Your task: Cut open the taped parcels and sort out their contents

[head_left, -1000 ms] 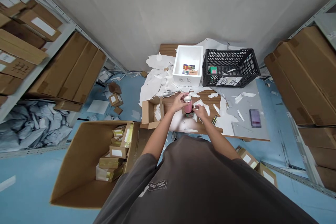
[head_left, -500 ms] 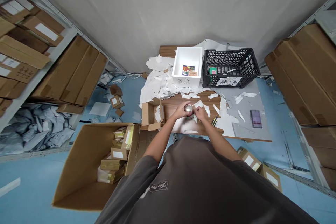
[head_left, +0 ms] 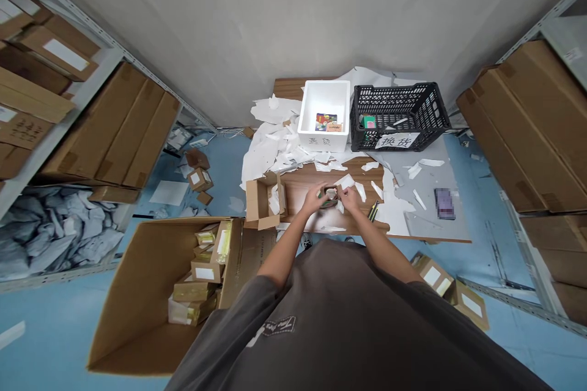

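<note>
My left hand (head_left: 314, 199) is closed around a small round tin (head_left: 331, 194), low over the wooden table (head_left: 301, 186). A pale round end of the tin and some green and dark red on its side show between my hands. At the tin's right side my right hand (head_left: 350, 198) is closed with its fingers pinched together; what they grip is too small to make out. White paper scraps (head_left: 346, 181) lie right beside my right hand. An open small carton (head_left: 263, 201) with white paper inside stands left of my left hand.
Behind are a white bin (head_left: 324, 116) with small packs and a black crate (head_left: 398, 119). Pens (head_left: 373, 211) and a blurred phone-like object (head_left: 444, 203) lie to the right. A big carton of parcels (head_left: 137, 293) stands at left; shelves with boxes flank both sides.
The tin has been tipped: its shiny metal end faced up before, and now a pale end and coloured side show. Both hands stay close on it. The view has shifted slightly.
</note>
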Motion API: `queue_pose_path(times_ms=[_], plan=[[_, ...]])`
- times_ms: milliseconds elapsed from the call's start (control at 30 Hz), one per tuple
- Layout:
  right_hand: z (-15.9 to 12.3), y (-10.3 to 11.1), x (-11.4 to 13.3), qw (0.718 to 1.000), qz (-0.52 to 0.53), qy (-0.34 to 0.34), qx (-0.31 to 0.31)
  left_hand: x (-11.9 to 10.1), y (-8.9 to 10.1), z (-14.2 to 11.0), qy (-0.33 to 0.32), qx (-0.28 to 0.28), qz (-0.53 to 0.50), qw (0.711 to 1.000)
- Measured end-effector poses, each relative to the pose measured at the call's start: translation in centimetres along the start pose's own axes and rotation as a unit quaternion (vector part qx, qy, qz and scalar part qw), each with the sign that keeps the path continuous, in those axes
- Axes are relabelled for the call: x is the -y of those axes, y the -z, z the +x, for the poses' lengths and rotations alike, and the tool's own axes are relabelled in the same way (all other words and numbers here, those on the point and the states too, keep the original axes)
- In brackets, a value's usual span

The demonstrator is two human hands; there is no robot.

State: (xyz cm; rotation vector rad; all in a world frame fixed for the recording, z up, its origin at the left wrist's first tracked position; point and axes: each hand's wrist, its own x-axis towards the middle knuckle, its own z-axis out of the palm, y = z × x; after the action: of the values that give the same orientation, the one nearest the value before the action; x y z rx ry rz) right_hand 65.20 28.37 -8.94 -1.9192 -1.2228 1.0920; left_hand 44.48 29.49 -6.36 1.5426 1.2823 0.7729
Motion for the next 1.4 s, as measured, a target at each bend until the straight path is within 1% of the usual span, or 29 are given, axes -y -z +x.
queue_pose_path(times_ms=[33,67,100,133,167,233,333,400,467,567,667,733,833,900,967,1000,1033,1133,1233,1300,1400], plan=[[-0.1,-0.1,0.1,1.0,-0.004,-0.001,0.003,0.7,0.2,-0.5,0.049,-0.057,-0.015,0.997],[-0.3,-0.2,0.1,1.0,-0.005,-0.001,0.009,1.4,0.4,-0.9,0.101,-0.1,-0.029,0.989],[-0.5,-0.4,0.2,1.0,-0.004,0.0,0.018,2.0,0.4,-1.3,0.147,-0.123,-0.042,0.981],[-0.7,-0.6,0.2,1.0,0.0,-0.002,0.027,2.7,0.4,-1.5,0.18,-0.127,-0.053,0.974],[-0.9,-0.8,0.3,0.999,0.006,-0.005,0.034,3.2,0.3,-1.6,0.198,-0.116,-0.064,0.971],[-1.2,-1.4,0.5,0.999,0.023,-0.019,0.043,3.8,-0.2,-1.5,0.199,-0.082,-0.089,0.972],[-1.5,-2.0,0.8,0.995,0.065,-0.047,0.062,3.9,-0.8,-1.3,0.184,-0.042,-0.119,0.975],[-1.7,-2.3,0.8,0.99,0.105,-0.055,0.075,3.6,-1.1,-1.2,0.191,-0.037,-0.135,0.972],[-1.9,-2.5,0.7,0.986,0.134,-0.05,0.08,3.4,-1.1,-1.2,0.21,-0.05,-0.157,0.964],[-2.2,-2.6,0.5,0.988,0.122,0.004,0.099,3.3,-0.9,-1.3,0.231,-0.061,-0.195,0.951],[-2.5,-2.8,0.5,0.983,0.081,0.077,0.146,3.4,-0.5,-1.5,0.239,-0.044,-0.215,0.946],[-2.7,-2.7,0.7,0.979,0.07,0.089,0.168,3.5,-0.3,-1.5,0.238,-0.03,-0.222,0.945],[-2.7,-2.2,1.0,0.978,0.076,0.06,0.184,3.4,-0.1,-1.1,0.206,-0.021,-0.228,0.951],[-2.5,-1.5,1.2,0.981,0.096,0.049,0.161,3.2,0.1,-0.8,0.17,-0.026,-0.225,0.959],[-2.3,-0.8,1.2,0.984,0.124,0.051,0.118,3.1,0.5,-0.7,0.137,-0.027,-0.214,0.967],[-2.3,-0.5,1.1,0.984,0.135,0.056,0.106,3.1,0.8,-0.9,0.12,-0.023,-0.207,0.971],[-2.2,-0.2,1.1,0.982,0.141,0.061,0.109,3.2,1.1,-1.1,0.102,-0.016,-0.197,0.975],[-2.2,0.2,0.9,0.975,0.124,0.088,0.164,3.4,2.0,-2.0,0.059,0.025,-0.156,0.986],[-2.5,0.0,0.7,0.972,0.106,0.104,0.182,3.3,2.4,-2.7,0.047,0.054,-0.119,0.99],[-2.5,-0.4,0.6,0.972,0.099,0.11,0.18,3.1,2.3,-2.8,0.052,0.052,-0.116,0.991],[-2.3,-1.0,0.5,0.973,0.072,0.135,0.172,2.9,1.9,-2.7,0.061,0.047,-0.125,0.989]])
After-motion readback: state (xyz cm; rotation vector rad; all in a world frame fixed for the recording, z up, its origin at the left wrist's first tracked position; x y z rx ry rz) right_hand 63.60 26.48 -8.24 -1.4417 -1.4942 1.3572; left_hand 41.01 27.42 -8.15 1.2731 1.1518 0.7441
